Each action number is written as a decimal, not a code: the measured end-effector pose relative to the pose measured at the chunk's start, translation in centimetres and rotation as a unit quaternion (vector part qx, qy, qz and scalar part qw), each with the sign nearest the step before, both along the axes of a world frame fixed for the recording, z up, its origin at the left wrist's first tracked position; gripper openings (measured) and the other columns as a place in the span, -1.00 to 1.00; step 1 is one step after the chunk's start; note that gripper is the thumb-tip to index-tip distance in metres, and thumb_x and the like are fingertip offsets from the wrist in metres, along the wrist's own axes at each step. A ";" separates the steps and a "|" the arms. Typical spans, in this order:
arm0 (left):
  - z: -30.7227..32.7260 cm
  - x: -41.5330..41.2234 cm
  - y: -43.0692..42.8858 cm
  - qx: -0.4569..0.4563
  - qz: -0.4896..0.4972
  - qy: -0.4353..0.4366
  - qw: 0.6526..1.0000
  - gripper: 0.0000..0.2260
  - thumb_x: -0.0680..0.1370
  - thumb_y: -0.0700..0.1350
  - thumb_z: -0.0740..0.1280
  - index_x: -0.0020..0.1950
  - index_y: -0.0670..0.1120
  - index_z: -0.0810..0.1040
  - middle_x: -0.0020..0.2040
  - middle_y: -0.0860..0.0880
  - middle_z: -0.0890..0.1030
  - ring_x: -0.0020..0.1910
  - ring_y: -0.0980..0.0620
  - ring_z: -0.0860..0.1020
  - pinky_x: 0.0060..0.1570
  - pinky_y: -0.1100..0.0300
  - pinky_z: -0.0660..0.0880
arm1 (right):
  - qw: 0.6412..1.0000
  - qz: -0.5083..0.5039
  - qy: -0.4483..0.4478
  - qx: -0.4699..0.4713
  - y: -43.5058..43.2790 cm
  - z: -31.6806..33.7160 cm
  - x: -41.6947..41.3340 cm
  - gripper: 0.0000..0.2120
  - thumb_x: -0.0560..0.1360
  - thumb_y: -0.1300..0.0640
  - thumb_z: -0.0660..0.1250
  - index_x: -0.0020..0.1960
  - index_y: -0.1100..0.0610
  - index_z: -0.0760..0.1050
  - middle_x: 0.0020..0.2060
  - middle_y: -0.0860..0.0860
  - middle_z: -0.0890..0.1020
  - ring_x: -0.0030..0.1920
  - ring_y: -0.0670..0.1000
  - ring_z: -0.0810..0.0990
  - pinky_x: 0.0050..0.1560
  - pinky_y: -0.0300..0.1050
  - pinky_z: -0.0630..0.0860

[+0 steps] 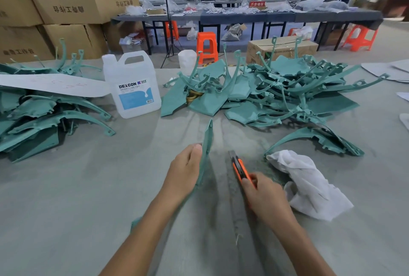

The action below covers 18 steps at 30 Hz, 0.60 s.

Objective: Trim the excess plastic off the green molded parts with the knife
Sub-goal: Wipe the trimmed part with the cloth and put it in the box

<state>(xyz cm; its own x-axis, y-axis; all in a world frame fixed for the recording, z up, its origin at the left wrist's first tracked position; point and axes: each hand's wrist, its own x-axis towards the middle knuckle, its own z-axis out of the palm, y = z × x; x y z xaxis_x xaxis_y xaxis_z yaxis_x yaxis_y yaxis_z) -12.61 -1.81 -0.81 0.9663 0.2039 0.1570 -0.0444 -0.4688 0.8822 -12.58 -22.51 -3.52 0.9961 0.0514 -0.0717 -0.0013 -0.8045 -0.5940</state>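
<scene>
at frame centre the left hand has its grip closed on a green molded part held edge-up over the counter; the right hand clasps the orange knife beside it.

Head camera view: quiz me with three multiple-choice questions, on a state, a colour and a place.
1. The left hand: A grips a green part; B lies flat and open; C is an empty fist.
2. The knife handle is: A blue; B orange; C yellow.
3. The white cloth lies: A left of the left hand; B between the hands; C right of the right hand.
1 A, it holds the part on edge; 2 B, orange shows above the right hand; 3 C, it is bunched beyond that hand.
</scene>
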 end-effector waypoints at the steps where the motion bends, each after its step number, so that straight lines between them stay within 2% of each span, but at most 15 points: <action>1: 0.4 0.2 0.0 0.005 -0.002 0.006 1.000 -0.74 0.66 0.05 0.08 0.01 0.11 0.57 -0.11 0.21 0.57 -0.08 0.09 0.52 -0.06 0.08 0.49 | 0.999 0.001 -0.004 -0.039 -0.4 -0.5 -0.2 -0.73 0.66 -0.12 0.12 0.14 -0.02 0.52 -0.01 0.02 0.68 0.04 0.14 0.62 -0.01 -0.01 0.50; 2: 0.9 0.4 0.0 0.026 -0.001 0.010 1.000 -0.72 0.66 0.02 0.11 0.25 0.12 0.56 0.09 0.21 0.60 0.07 0.11 0.55 0.08 0.06 0.52 | 0.996 0.002 -0.017 -0.090 -0.7 -0.6 -0.3 -0.70 0.67 -0.15 0.08 0.16 -0.05 0.52 0.04 0.00 0.66 0.08 0.12 0.61 -0.02 -0.03 0.46; 3: 1.4 0.6 0.0 0.060 0.000 0.014 0.998 -0.65 0.65 0.01 0.12 0.41 0.09 0.47 0.24 0.17 0.57 0.19 0.09 0.54 0.20 0.03 0.52 | 0.989 -0.002 -0.045 -0.143 -0.9 -0.5 -0.4 -0.67 0.66 -0.18 0.05 0.17 -0.09 0.53 0.07 -0.02 0.64 0.10 0.10 0.59 -0.02 -0.02 0.43; 4: 2.0 0.7 0.0 0.099 -0.004 0.018 0.995 -0.59 0.64 0.01 0.13 0.51 0.08 0.37 0.33 0.12 0.54 0.24 0.06 0.53 0.25 -0.01 0.50 | 0.979 -0.012 -0.102 -0.177 -1.2 -0.1 -0.3 -0.65 0.66 -0.18 0.04 0.14 -0.11 0.57 0.05 -0.03 0.63 0.09 0.08 0.56 0.01 -0.01 0.41; 6: 3.1 1.2 -0.1 0.186 -0.013 0.030 0.982 -0.52 0.62 -0.01 0.13 0.57 0.07 0.22 0.34 0.03 0.53 0.18 -0.02 0.54 0.21 -0.05 0.49 | 0.952 -0.021 -0.270 -0.146 -2.3 0.9 -0.1 -0.69 0.62 -0.11 0.14 0.03 -0.06 0.64 -0.04 0.00 0.63 0.01 0.07 0.50 0.04 -0.01 0.35; 7: 3.7 1.5 -0.3 0.222 -0.013 0.037 0.974 -0.50 0.61 -0.03 0.13 0.57 0.06 0.18 0.23 -0.01 0.58 0.08 -0.05 0.55 0.13 -0.06 0.51 | 0.934 -0.032 -0.335 -0.121 -3.1 1.1 0.1 -0.75 0.59 -0.06 0.22 0.03 -0.03 0.65 -0.02 0.03 0.62 0.02 0.10 0.48 0.07 0.01 0.33; 8: 4.1 1.9 -0.4 0.243 -0.010 0.041 0.969 -0.49 0.59 -0.05 0.13 0.55 0.05 0.17 0.07 -0.06 0.61 -0.05 -0.07 0.56 0.03 -0.06 0.52 | 0.931 -0.038 -0.344 -0.114 -4.2 1.1 0.5 -0.79 0.58 -0.04 0.29 0.10 -0.03 0.65 0.07 0.05 0.60 0.09 0.15 0.47 0.13 0.05 0.32; 10: 4.6 2.6 -0.3 0.247 0.000 0.060 0.967 -0.50 0.56 -0.07 0.12 0.51 0.05 0.18 -0.20 -0.08 0.55 -0.22 -0.07 0.53 -0.20 -0.02 0.49 | 0.956 -0.043 -0.238 -0.166 -6.6 0.8 1.1 -0.65 0.55 -0.10 0.38 0.33 -0.09 0.54 0.31 0.03 0.51 0.31 0.21 0.41 0.28 0.15 0.28; 12: 4.7 3.2 -0.2 0.243 0.006 0.101 0.965 -0.56 0.57 -0.06 0.13 0.46 0.03 0.23 -0.23 -0.07 0.53 -0.23 -0.07 0.53 -0.32 0.06 0.38 | 0.965 -0.058 -0.118 -0.228 -8.6 -0.8 1.3 -0.52 0.55 -0.18 0.34 0.45 -0.12 0.42 0.40 -0.02 0.46 0.41 0.18 0.35 0.35 0.13 0.25; 13: 4.7 3.5 -0.1 0.252 0.005 0.121 0.960 -0.65 0.59 -0.05 0.14 0.38 -0.01 0.29 -0.18 -0.09 0.55 -0.19 -0.10 0.54 -0.29 0.06 0.38 | 0.966 -0.074 -0.091 -0.231 -9.2 -1.4 1.0 -0.51 0.56 -0.16 0.33 0.45 -0.10 0.44 0.36 -0.01 0.51 0.38 0.18 0.40 0.33 0.12 0.28; 15: 4.7 3.9 0.3 0.236 0.005 0.148 0.960 -0.82 0.64 -0.03 0.13 0.14 -0.09 0.41 -0.05 -0.14 0.60 -0.08 -0.15 0.56 -0.15 0.02 0.44 | 0.969 -0.099 -0.118 -0.194 -9.8 -2.4 0.6 -0.66 0.56 -0.02 0.37 0.31 0.02 0.59 0.13 0.09 0.64 0.18 0.26 0.56 0.18 0.15 0.38; 17: 5.2 3.7 0.8 0.149 0.006 0.146 0.978 -0.80 0.67 -0.02 0.14 -0.01 -0.07 0.47 -0.03 -0.16 0.62 -0.06 -0.16 0.59 -0.04 -0.01 0.49 | 0.961 -0.124 -0.180 -0.167 -10.1 -2.8 0.5 -0.78 0.57 0.12 0.33 0.14 0.13 0.66 -0.07 0.18 0.67 -0.03 0.32 0.61 0.04 0.17 0.43; 18: 5.7 3.5 1.2 0.093 0.014 0.135 0.986 -0.80 0.68 -0.01 0.16 -0.05 -0.05 0.49 -0.04 -0.17 0.63 -0.08 -0.15 0.60 -0.02 -0.03 0.52 | 0.962 -0.128 -0.196 -0.137 -10.2 -2.7 0.5 -0.79 0.58 0.17 0.31 0.14 0.16 0.65 -0.07 0.20 0.68 -0.04 0.33 0.61 0.03 0.18 0.44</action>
<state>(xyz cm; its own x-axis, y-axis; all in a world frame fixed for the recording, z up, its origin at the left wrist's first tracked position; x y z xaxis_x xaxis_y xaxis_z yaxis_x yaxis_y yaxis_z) -9.16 -0.65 4.84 0.9726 0.2225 -0.0677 0.1949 -0.6213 0.7589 -12.10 -32.75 -6.25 0.9267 -0.1661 0.3370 -0.0383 -0.9341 -0.3550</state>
